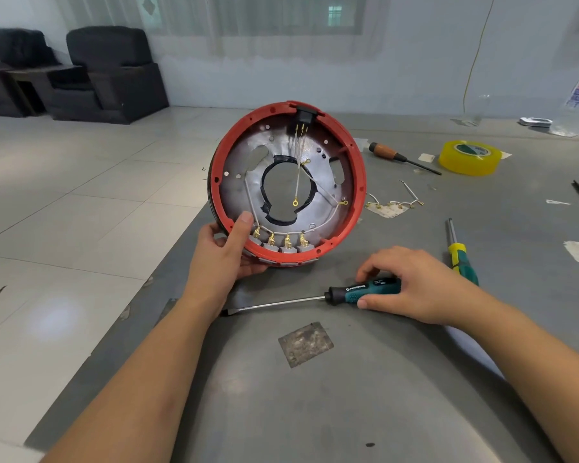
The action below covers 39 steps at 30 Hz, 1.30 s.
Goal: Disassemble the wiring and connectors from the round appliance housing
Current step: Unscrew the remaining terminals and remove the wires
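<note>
While the left hand [226,253] grips one housing [360,182] with four connectors [279,241], right-hand fingers [368,302] clasp one of three screwdrivers [345,294].

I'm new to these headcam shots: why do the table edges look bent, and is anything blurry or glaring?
Head view: the wide-angle lens bows the grey table and floor lines; soft daylight gives only faint shadows; a pale glare patch sits on the floor tiles; the red housing and both hands are sharp, the far window hazy.

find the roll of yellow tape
In the head view, the yellow tape roll lies on the grey table's far right, beside the wooden-handled screwdriver.
</note>
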Motion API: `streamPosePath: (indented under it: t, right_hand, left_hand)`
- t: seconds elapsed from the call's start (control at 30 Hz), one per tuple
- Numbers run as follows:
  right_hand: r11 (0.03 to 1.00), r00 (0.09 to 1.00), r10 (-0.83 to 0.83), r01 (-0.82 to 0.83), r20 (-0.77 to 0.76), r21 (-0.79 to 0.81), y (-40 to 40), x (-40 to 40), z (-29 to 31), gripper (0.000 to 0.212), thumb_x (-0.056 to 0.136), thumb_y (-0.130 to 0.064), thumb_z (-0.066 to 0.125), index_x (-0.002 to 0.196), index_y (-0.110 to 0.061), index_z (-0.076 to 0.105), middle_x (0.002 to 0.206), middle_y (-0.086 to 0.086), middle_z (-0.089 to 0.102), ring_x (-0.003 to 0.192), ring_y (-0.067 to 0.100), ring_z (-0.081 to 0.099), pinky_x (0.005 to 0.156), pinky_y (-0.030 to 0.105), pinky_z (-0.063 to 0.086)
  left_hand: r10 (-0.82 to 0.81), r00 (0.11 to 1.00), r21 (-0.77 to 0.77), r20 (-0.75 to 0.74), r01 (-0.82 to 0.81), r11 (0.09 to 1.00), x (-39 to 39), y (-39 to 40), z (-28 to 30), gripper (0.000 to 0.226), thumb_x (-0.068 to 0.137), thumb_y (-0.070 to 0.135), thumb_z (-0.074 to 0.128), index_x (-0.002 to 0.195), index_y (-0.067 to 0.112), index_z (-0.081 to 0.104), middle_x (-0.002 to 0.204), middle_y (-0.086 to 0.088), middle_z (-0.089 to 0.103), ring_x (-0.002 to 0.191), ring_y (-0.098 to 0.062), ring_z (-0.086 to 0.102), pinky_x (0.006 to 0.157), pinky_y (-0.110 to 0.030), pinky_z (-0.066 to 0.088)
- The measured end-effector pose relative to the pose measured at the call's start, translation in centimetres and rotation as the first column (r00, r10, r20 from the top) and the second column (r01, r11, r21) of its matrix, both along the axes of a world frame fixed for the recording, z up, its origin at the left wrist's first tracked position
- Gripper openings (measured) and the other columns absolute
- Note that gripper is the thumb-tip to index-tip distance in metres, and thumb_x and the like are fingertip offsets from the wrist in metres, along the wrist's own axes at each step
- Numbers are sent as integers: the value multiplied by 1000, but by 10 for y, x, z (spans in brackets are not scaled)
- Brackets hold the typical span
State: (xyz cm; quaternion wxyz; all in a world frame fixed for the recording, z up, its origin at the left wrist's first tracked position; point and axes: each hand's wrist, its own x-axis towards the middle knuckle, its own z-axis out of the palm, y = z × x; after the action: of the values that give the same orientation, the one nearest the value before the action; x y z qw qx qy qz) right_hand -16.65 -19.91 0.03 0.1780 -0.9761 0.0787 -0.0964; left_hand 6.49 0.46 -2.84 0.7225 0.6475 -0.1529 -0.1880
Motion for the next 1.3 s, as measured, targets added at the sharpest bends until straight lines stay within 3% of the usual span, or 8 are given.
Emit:
streamPosePath:
  t: [0.17, 0.27, 0.4, 0.57, 0.77, 0.93, 1.03, 1.3]
  right_hand:
    - [994, 1000, -11, 9, -11, -110, 9, -2, 1, 35, 87, -57, 69, 112, -32, 65, 105, -16, 61, 99, 4, 56, 90, 28, 47]
    - [998, 979, -46, 53, 198, -33, 24, 9, 12, 32, 91, -56, 62, 108, -29, 69, 105, -16, 64, 101, 2, 59, 88, 21, 46]
    - [998, 917, -43, 17, 397, 67, 52, 55, 31, 12, 94, -33, 69, 101, -25, 74, 96, -14, 66, 93, 3, 61, 80, 11, 43]
    - [993, 944, -110, 115, 310, 3, 73, 109, 38, 18, 97, -29, 63, 106, -23, 77, 102, -3, 72, 98, 16, 64, 89, 38, 51]
    - [985, 964, -172, 166, 200, 45, 73, 126, 39, 11, 91, -29, 66, 90, -27, 77, 80, -11, 71, 82, 12, 65, 78, 35, 57]
    - [988, 970, -145, 130, 197, 86, 67, 129, 37, 8, 91, -32, 71, 86, -30, 77, 69, -19, 56, 70, 3, 55, 64, 23, 44]
    - [988, 972, -136, 118, 194, 100, 64, 130, 37, 10, 91, -33, 71, 81, -32, 74, 69, -19, 55, 71, 3, 54, 66, 27, 44]
    - [989, 974, -139, 127, 181, 76, 67, 131, 36, 13, 94, -32, 68, 81, -31, 67, 85, -12, 57, 84, 11, 56, 74, 31, 45]
  left_hand:
    - [7, 999, 4, 36, -7, 1000, -5, 0, 0, 91, 63, 81, 73, 125, 18, 50, 107, -14, 78, 88, -28, 81, 67, -40, 67]
    - [5, 998, -4, 61, -5, 1000, -9, -1, 1, 89, 65, 81, 72, 125, 18, 49, 107, -15, 76, 86, -25, 81, 65, -37, 66]
    - [-15, 994, -25, 105, 18, 1000, -15, -2, 1, 74, 76, 72, 71, 120, 18, 48, 110, -17, 73, 89, -21, 80, 64, -33, 65]
    - [-36, 990, -22, 134, 40, 999, -18, 0, 1, 75, 75, 67, 64, 125, 13, 46, 107, -18, 71, 88, -24, 80, 65, -35, 65]
    - [-60, 986, -9, 155, 62, 998, -16, 2, -1, 66, 80, 68, 64, 121, 19, 47, 114, -14, 69, 90, -23, 80, 69, -37, 66]
    - [-69, 984, 17, 162, 67, 998, -14, 1, -2, 62, 78, 73, 66, 116, 27, 48, 113, -12, 70, 93, -23, 80, 72, -40, 67]
    - [-83, 984, 19, 160, 81, 997, -14, 0, -2, 64, 77, 72, 66, 118, 27, 48, 118, -13, 68, 95, -25, 79, 74, -43, 67]
    - [-77, 978, 12, 192, 76, 997, -14, 0, -4, 30, 104, 39, 62, 122, 21, 47, 115, -13, 63, 90, -21, 79, 71, -39, 66]
